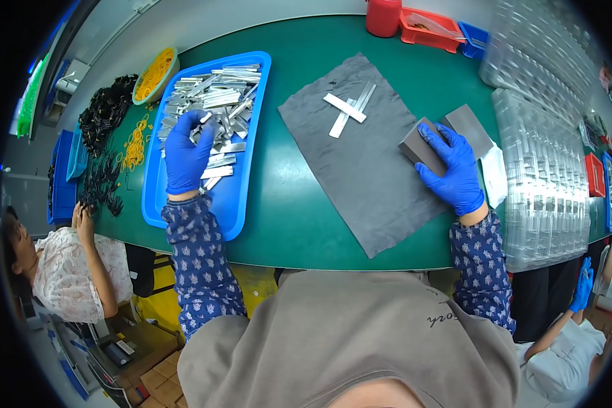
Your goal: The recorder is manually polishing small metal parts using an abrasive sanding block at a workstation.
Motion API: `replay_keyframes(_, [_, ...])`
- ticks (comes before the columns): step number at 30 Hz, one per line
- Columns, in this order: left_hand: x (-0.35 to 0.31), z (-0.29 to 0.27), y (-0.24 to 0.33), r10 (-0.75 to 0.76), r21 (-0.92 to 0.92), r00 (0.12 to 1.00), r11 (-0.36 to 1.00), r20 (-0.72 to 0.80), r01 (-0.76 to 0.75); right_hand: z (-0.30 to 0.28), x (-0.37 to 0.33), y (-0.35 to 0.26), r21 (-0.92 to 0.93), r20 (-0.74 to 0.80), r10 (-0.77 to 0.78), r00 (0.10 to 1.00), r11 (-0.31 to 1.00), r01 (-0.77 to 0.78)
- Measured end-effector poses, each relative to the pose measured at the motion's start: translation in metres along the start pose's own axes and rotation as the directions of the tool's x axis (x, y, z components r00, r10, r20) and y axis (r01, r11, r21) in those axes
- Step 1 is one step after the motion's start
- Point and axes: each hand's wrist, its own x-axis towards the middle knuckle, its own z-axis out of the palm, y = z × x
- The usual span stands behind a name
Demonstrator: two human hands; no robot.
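Metal strips [221, 98] lie heaped in a blue tray [228, 207], some under the left hand [196, 139] and more beyond it; a few others sit between the hands. Farther left than the left hand are a tangle of black cords [109, 105] and a pale green bowl [173, 76] of yellow bands [155, 70]. The left hand, gloved in blue, curls its fingers over the heap; a pale end shows at its fingertips, but I cannot tell whether they grip it. Between the hands, on a dark grey cloth [350, 183], several strips lie crossed. The gloved right hand [436, 151] clasps a dark grey block [411, 144] between thumb and fingers. Just beyond its fingers is a second block [474, 129]. Right of that hand, clear plastic trays [547, 183] stand stacked on the green tabletop [296, 238].
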Motion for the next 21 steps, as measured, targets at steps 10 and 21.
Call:
replay_keyframes(10, [-0.035,0.180,0.133,0.393,0.031,0.805,0.891,0.444,-0.453,0.004,-0.003,0.004,0.073,-0.016,0.022,1.000,0.997,-0.021])
replay_keyframes(21, [-0.056,0.149,0.107,0.214,0.036,0.864,0.966,0.455,-0.258,0.000,-0.001,0.004,0.038,0.024,0.037,0.999,0.999,-0.038])
